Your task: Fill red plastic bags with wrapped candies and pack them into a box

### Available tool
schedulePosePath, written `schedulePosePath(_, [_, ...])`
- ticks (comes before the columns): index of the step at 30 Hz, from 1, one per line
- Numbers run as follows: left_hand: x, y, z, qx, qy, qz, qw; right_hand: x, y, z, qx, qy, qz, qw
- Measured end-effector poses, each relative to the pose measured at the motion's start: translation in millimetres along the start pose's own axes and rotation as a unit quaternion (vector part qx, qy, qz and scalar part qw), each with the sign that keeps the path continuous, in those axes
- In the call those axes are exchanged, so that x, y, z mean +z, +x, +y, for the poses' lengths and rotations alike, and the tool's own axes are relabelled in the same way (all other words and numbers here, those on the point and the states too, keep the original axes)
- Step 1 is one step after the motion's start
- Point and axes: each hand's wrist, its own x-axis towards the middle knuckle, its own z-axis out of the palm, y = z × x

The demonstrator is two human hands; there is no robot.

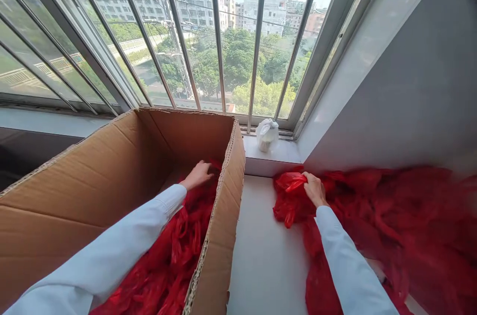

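Observation:
A big open cardboard box (93, 181) stands at the left, part filled with crumpled red plastic bags (175, 250). My left hand (197, 175) reaches into the box's far corner and rests on the red bags, fingers curled down; what they grip is hidden. On the white surface to the right lies a wide heap of red plastic bags (402, 225). My right hand (314, 189) is closed on a bunched red bag (289, 183) at the heap's left end. Both arms wear white sleeves.
A barred window (219, 37) runs across the back, with a sill below it. A small white wrapped object (267, 134) sits on the sill. A grey-white wall (410, 81) closes the right side. A strip of white surface (264, 255) lies between box and heap.

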Motion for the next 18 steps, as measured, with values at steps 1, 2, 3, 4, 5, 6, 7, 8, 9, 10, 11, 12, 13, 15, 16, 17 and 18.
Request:
schedulePosePath(1, [-15.4,1,-2,0.007,-0.003,0.016,1.0,-11,-2,-4,-0.013,0.009,0.004,1.0])
schedulePosePath(2, [-32.3,2,-1,0.017,-0.009,0.038,0.999,-25,-4,-10,-0.03,0.02,0.01,0.999])
schedulePosePath(3, [-50.0,1,3,0.028,-0.018,0.065,0.997,-41,-6,-18,-0.05,0.031,0.017,0.998])
schedulePosePath(4, [-67.5,-2,11,0.044,-0.029,0.091,0.994,-60,-9,-29,-0.07,0.042,0.024,0.996])
schedulePosePath(5, [-84.1,-7,23,0.068,-0.043,0.111,0.991,-80,-12,-42,-0.09,0.052,0.03,0.994])
schedulePosePath(6, [-98.8,-14,38,0.098,-0.057,0.124,0.986,-101,-15,-59,-0.113,0.062,0.036,0.991])
schedulePosePath(7, [-110.9,-22,56,0.134,-0.068,0.124,0.981,-121,-20,-78,-0.139,0.072,0.038,0.987])
schedulePosePath(8, [-120.0,-32,76,0.168,-0.073,0.118,0.976,-141,-25,-101,-0.171,0.086,0.044,0.981])
schedulePosePath(9, [-126.1,-41,95,0.214,-0.073,0.104,0.968,-158,-31,-127,-0.221,0.104,0.05,0.969])
schedulePosePath(10, [-129.6,-50,113,0.287,-0.064,0.09,0.952,-172,-38,-153,-0.267,0.119,0.061,0.954])
schedulePosePath(11, [-131.2,-58,129,0.332,-0.055,0.076,0.939,-182,-44,-180,-0.316,0.129,0.077,0.937])
schedulePosePath(12, [-131.8,-64,140,0.346,-0.05,0.061,0.935,-189,-49,-206,-0.362,0.135,0.092,0.918])
schedulePosePath(13, [-132.5,-68,146,0.339,-0.043,0.057,0.938,-192,-54,-230,-0.395,0.137,0.115,0.901])
schedulePosePath(15, [-136.2,-70,142,0.291,-0.029,0.074,0.954,-190,-57,-267,-0.444,0.151,0.136,0.873])
schedulePosePath(16, [-139.7,-69,133,0.26,-0.022,0.087,0.961,-186,-56,-278,-0.461,0.171,0.126,0.862])
schedulePosePath(17, [-143.6,-67,118,0.229,-0.015,0.1,0.968,-180,-53,-284,-0.473,0.198,0.103,0.852])
schedulePosePath(18, [-147.2,-65,101,0.197,-0.01,0.11,0.974,-175,-50,-285,-0.478,0.228,0.079,0.845])
